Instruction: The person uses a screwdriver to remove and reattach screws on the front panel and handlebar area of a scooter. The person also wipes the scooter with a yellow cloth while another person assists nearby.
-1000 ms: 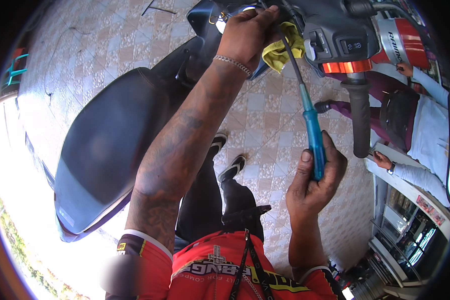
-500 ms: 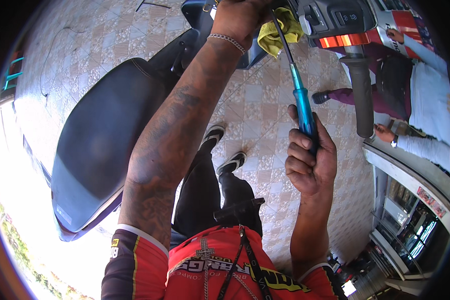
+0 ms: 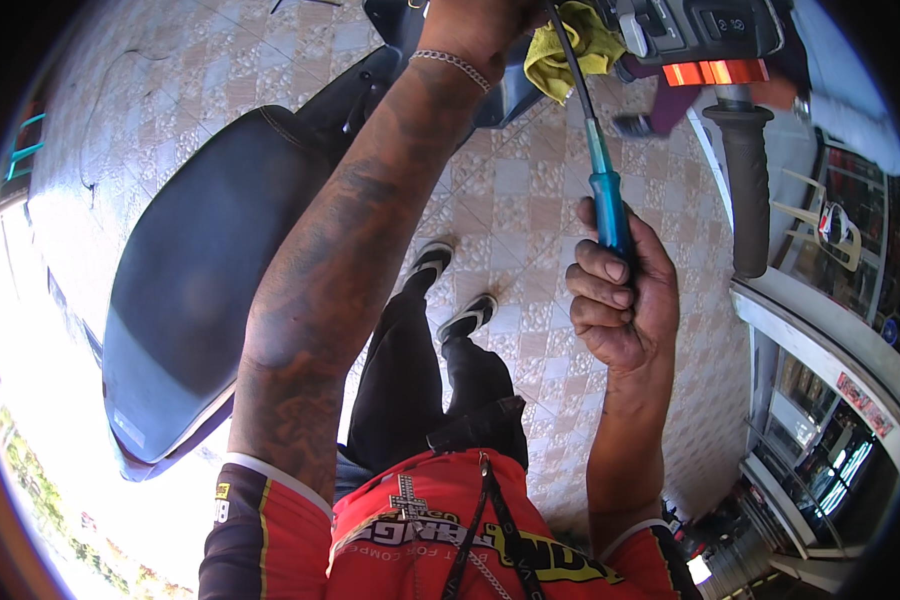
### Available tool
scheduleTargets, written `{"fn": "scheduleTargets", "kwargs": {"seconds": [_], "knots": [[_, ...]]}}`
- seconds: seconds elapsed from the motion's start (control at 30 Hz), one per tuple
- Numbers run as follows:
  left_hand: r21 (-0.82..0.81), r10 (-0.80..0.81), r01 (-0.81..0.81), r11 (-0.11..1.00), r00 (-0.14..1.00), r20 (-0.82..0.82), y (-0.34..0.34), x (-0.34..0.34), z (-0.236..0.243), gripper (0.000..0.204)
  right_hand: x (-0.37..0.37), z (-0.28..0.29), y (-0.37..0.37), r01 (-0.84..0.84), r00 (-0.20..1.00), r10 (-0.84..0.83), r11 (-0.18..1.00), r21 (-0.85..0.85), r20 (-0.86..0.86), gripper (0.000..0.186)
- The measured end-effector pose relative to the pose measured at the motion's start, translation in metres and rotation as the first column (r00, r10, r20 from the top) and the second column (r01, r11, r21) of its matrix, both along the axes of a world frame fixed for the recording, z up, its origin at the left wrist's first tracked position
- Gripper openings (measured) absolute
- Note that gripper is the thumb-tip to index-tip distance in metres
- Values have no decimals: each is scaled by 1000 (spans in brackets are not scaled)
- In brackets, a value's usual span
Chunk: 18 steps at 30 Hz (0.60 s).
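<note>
My right hand [image 3: 630, 290] grips the blue translucent handle of a screwdriver [image 3: 609, 195], whose long dark shaft runs up to the top edge beside a yellow cloth [image 3: 580, 60]. My left hand [image 3: 475, 30] reaches the scooter's dark front bodywork [image 3: 392, 22] at the top, left of the shaft, its fingertips cut off by the frame edge. The switch housing [image 3: 680, 30], orange collar [image 3: 720, 71] and rubber grip [image 3: 740, 190] hang to the right of the screwdriver.
The black scooter seat [image 3: 195, 280] fills the left side. Below me is a checked tiled floor [image 3: 510, 220]. Another person's purple-clad leg [image 3: 670, 105] is at upper right, behind the handlebar. Glass display cases [image 3: 810, 430] and a pale ledge [image 3: 815, 340] line the right.
My right hand and screwdriver have risen, with the fingers rewrapped round the handle. My left hand has shifted up and left. The other person has moved mostly out of sight toward the top right.
</note>
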<state>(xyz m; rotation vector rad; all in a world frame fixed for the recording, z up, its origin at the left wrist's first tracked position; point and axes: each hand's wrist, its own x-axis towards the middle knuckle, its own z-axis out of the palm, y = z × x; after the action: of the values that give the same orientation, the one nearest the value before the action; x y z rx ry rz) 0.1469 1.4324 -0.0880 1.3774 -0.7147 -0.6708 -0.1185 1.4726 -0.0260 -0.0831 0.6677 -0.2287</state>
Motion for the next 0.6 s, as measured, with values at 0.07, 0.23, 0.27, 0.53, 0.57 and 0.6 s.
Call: {"fn": "scheduleTargets", "kwargs": {"seconds": [0.07,0.23,0.27,0.53,0.57,0.6], "knots": [[-215,-128,-19,976,752,-646,-1,-8,0,29,-2,-3,0,37,998,-41,994,106,39,34],[-261,-159,-15,965,756,-635,-5,-8,-5,30,10,6,17,81,930,-169,961,-264,-326,31],[-271,-162,-19,962,760,-629,-6,-8,-7,30,13,9,21,20,887,-189,928,-373,-422,33],[-356,-273,20,934,682,-678,-9,-4,-4,30,27,-10,25,44,985,-54,997,65,165,50],[-383,-300,24,923,667,-682,-9,-4,-4,30,28,-12,25,34,961,-80,984,172,266,51],[-379,-294,21,925,672,-680,-10,-4,-5,30,29,-15,25,17,938,-82,981,191,336,42]]}}
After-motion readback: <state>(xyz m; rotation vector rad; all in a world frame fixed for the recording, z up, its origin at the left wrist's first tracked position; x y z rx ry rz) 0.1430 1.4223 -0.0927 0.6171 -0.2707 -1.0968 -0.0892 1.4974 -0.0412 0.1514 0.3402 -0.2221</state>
